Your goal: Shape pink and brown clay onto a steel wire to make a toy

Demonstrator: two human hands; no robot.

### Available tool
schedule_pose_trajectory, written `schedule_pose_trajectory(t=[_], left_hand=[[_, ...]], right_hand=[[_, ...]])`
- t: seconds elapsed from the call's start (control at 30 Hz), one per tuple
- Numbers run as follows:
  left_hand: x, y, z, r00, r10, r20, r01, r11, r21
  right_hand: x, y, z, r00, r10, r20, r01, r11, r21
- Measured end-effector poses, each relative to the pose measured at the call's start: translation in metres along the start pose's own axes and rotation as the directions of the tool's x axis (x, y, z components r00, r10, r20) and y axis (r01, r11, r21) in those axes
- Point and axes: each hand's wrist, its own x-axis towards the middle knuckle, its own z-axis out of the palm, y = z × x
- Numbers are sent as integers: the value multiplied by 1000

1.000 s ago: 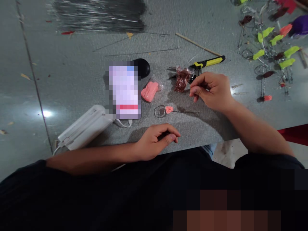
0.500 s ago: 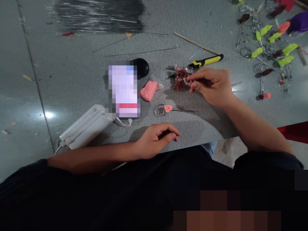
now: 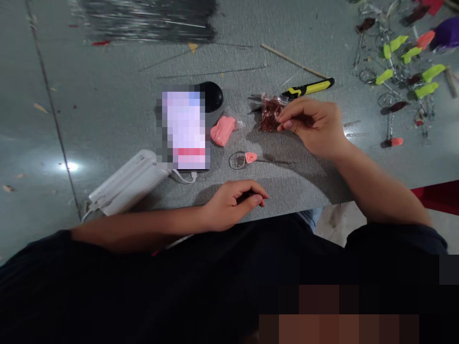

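Observation:
My right hand has its thumb and forefinger pinched at the right edge of a small clear bag of brown clay. Loosely curled, my left hand rests by the near table edge, with nothing visible in it. Between the hands lies a wire piece bent into a loop, bearing a pink clay rose and a dark stem that points right. To its upper left is a clear bag of pink clay. Partly behind the brown clay lie yellow-and-black pliers.
A phone with a blurred screen is cabled to a white power bank. Behind the phone sits a round black object. Dark wires are bundled at the back; a thin stick lies right of them. Wire figures with coloured clay crowd the right.
My right fingertips have shifted slightly left against the brown clay's bag. The left hand keeps its place, and the whole view has moved a little.

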Motion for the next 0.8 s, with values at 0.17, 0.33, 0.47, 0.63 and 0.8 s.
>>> schedule_pose_trajectory(t=[0.17,0.33,0.47,0.63,0.8], left_hand=[[2,-4,2,997,77,8,-77,993,87],[3,-3,7,996,85,15,-87,972,220],[5,-1,15,997,74,-26,-61,938,342],[11,9,21,1000,-9,24,-3,896,444],[27,24,26,988,-130,86,64,844,533]], right_hand=[[-3,-6,-3,1000,28,13,-27,997,-79],[-7,-31,-30,985,64,159,-37,985,-166],[1,-55,-62,981,-12,193,55,975,-215],[12,-54,-69,852,26,524,197,909,-367],[5,-27,-50,826,44,562,148,945,-291]])
